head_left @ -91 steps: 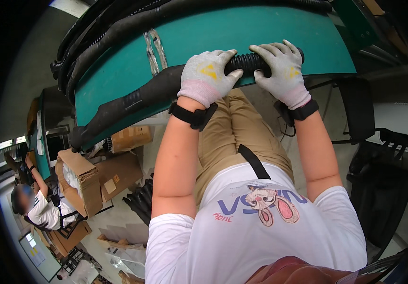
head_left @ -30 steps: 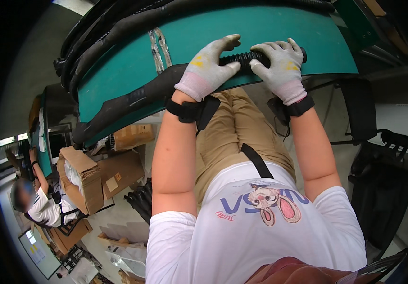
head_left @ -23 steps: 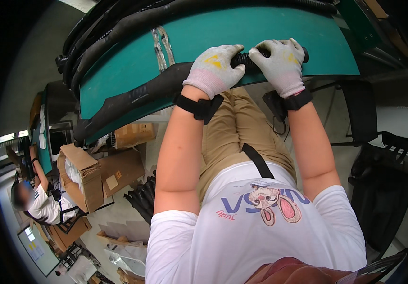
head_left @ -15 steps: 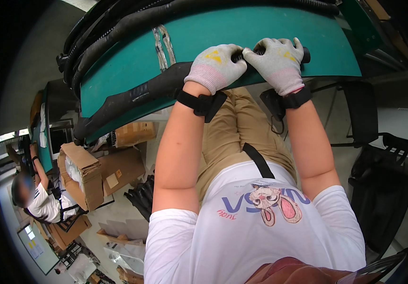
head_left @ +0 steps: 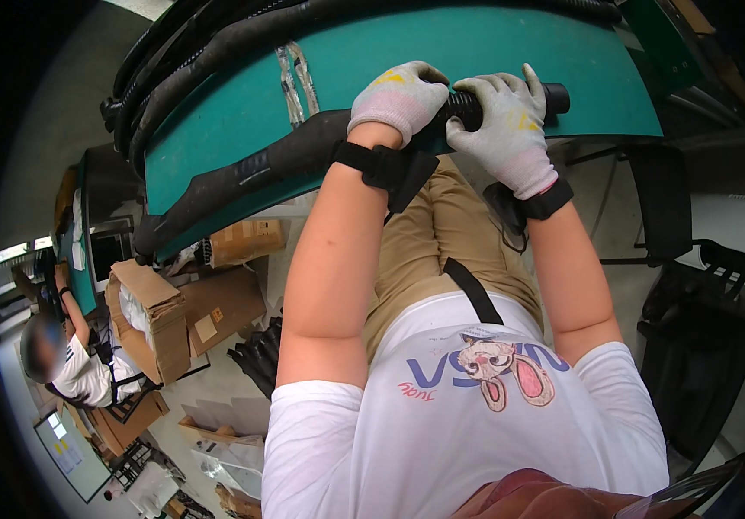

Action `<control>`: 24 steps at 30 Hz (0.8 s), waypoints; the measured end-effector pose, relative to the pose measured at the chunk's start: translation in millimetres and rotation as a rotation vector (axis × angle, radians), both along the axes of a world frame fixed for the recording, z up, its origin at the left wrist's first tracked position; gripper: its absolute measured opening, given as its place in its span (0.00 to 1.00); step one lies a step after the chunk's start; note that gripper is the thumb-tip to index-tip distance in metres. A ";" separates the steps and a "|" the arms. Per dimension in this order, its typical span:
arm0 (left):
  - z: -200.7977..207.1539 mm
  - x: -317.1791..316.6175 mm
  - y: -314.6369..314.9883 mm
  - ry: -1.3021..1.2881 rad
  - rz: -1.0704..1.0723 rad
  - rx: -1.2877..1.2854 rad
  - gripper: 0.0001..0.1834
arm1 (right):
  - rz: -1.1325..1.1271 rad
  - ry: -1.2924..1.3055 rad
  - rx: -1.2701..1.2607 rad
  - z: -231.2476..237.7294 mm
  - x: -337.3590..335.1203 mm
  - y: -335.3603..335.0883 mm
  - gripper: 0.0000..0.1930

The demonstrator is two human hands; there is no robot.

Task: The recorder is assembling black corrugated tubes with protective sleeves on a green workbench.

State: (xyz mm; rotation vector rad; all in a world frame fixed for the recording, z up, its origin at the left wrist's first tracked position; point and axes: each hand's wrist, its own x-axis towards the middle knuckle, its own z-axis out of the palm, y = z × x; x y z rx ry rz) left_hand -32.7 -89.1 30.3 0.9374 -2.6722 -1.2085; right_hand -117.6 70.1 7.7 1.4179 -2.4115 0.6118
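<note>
black hose (head_left: 299, 151) lies along near edge of green table (head_left: 442, 43). left hand (head_left: 400, 97) curled over it, contact hidden: cannot tell if gripping. right hand (head_left: 504, 117) wrapped around ribbed section (head_left: 464, 110), near blunt end (head_left: 558, 99). likely light, sturdy, bendy at ribbed section, stiffer elsewhere. ridges should resist slipping: best hold there.

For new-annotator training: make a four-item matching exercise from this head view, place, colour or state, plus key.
Things
1. Right hand
2. Tabletop
3. Open cardboard box
4. Worn shirt

Descriptions
A. White, with a printed rabbit
B. Gloved, on the ribbed black hose
C. Green
D. Off to the person's left, below table level

Pairs: 1-B, 2-C, 3-D, 4-A
</note>
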 end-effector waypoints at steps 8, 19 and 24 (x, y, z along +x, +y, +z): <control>3.3 -8.6 9.9 -0.095 0.152 -0.125 0.20 | 0.011 0.051 -0.022 -5.4 1.4 1.6 0.24; -7.7 36.6 -15.5 0.547 -0.268 0.174 0.33 | -0.076 -0.198 -0.017 10.1 0.2 -14.4 0.20; -7.2 39.7 -5.9 0.481 -0.335 -0.079 0.38 | -0.177 -0.225 0.099 16.4 4.9 -24.2 0.26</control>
